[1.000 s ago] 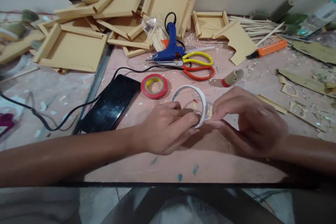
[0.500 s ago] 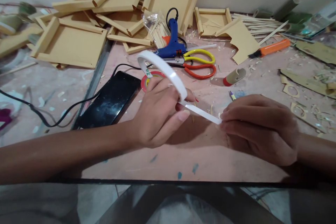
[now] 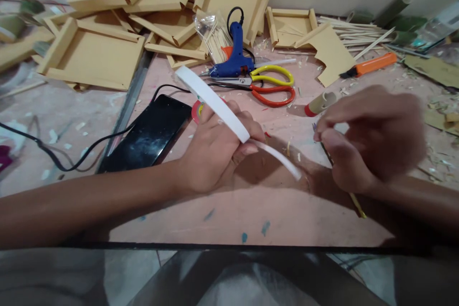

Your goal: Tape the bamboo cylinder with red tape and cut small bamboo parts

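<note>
My left hand (image 3: 218,150) is closed on a roll of white tape (image 3: 215,105) that stands tilted over its knuckles. A loose end of the tape sticks out from my fingers to the right and curves down over the pink table. To the right, my right hand (image 3: 362,138) is blurred, its thumb and fingers pinched together around a thin pencil-like stick (image 3: 357,205), whose lower end shows below the hand. Partly hidden behind my left hand lies a red and yellow tape roll (image 3: 195,111), beside a black phone (image 3: 148,134).
A blue glue gun (image 3: 234,60), scissors (image 3: 274,95) with yellow and red handles, and a small tube (image 3: 320,104) with a red base lie beyond my hands. Cardboard trays (image 3: 95,55) are piled behind. An orange cutter (image 3: 375,64) is at the right; a black cable (image 3: 89,147) crosses the left.
My right hand has let go of the tape's loose end, moved up and right, and taken hold of the thin stick. The tape roll has tilted in my left hand, and its free end droops.
</note>
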`<state>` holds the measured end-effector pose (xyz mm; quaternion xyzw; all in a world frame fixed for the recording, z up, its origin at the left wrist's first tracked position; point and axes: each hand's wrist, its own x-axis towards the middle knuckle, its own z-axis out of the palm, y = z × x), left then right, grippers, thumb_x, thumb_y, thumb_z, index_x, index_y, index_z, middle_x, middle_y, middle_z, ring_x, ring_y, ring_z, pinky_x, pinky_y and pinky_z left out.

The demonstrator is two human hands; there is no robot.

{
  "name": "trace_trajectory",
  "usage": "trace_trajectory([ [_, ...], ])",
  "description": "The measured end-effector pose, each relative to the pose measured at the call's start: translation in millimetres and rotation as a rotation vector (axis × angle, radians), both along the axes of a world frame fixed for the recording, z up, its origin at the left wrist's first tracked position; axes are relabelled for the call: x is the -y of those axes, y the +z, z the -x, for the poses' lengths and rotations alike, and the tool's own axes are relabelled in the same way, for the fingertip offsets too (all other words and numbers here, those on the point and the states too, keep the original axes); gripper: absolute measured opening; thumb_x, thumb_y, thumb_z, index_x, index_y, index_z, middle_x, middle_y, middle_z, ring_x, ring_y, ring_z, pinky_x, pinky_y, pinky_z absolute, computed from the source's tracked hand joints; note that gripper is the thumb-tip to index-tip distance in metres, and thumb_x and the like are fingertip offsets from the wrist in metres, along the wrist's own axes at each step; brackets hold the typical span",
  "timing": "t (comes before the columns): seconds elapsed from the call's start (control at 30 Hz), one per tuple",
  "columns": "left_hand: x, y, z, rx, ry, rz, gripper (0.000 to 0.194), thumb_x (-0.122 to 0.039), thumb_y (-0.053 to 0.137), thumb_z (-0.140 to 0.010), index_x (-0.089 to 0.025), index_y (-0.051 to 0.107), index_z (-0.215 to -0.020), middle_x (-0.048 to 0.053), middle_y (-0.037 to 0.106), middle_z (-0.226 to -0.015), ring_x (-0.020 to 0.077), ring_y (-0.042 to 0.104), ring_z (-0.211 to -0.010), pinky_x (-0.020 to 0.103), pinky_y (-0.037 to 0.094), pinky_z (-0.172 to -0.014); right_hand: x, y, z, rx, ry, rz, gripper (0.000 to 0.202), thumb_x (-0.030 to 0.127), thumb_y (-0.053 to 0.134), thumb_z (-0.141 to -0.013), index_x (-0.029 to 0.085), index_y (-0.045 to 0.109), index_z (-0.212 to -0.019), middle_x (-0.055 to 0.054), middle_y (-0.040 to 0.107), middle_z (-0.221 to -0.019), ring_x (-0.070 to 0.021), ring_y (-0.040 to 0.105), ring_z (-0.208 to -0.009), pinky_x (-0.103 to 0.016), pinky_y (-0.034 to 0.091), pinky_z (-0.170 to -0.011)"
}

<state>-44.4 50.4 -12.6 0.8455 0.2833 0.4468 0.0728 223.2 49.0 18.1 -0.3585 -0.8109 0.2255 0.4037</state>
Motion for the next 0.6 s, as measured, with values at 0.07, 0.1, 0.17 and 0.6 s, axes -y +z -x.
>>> trace_trajectory([
  [0.07, 2, 1.7, 1, -0.022, -0.018, -0.013, 0.029, -0.038, 0.044, -0.119, -0.024, 0.065, -0.104, -0.001, 0.077, -0.091, 0.0204, 0.063, -0.086, 0.041, 0.043, -0.084, -5, -4.1, 6, 0.032, 0.102, -0.032, 0.015, 0.017, 0.067, -0.097, 0.027, 0.069, -0.108, -0.004, 0.07, -0.093, -0.0226, 0.065, -0.082, -0.04, 0.052, -0.074],
  [0.1, 3, 2.5, 1, -0.032, -0.028, -0.019, 0.03, -0.038, 0.043, -0.119, -0.025, 0.065, -0.103, -0.002, 0.076, -0.089, 0.0201, 0.063, -0.084, 0.04, 0.045, -0.083, -7, -6.1, 10, 0.103, 0.183, -0.022, 0.017, 0.014, 0.067, -0.096, 0.025, 0.068, -0.11, -0.005, 0.07, -0.095, -0.0218, 0.064, -0.083, -0.038, 0.051, -0.074],
  [0.17, 4, 3.1, 2, -0.057, -0.045, -0.017, 0.035, -0.042, 0.038, -0.119, -0.026, 0.065, -0.103, -0.002, 0.074, -0.085, 0.0203, 0.064, -0.081, 0.04, 0.048, -0.081, -9, -10.3, 16, 0.303, 0.317, 0.019, 0.018, 0.012, 0.067, -0.095, 0.022, 0.065, -0.109, -0.007, 0.07, -0.099, -0.0225, 0.065, -0.089, -0.036, 0.049, -0.074],
  [0.6, 0, -5.8, 6, -0.137, 0.008, -0.001, 0.049, -0.046, 0.027, -0.12, -0.024, 0.069, -0.11, 0.002, 0.073, -0.086, 0.0252, 0.072, -0.097, 0.048, 0.049, -0.091, -6, -19.2, 26, 0.656, 0.272, 0.003, 0.01, 0.024, 0.061, -0.103, 0.017, 0.065, -0.099, -0.011, 0.067, -0.097, -0.0268, 0.053, -0.089, -0.041, 0.033, -0.079],
])
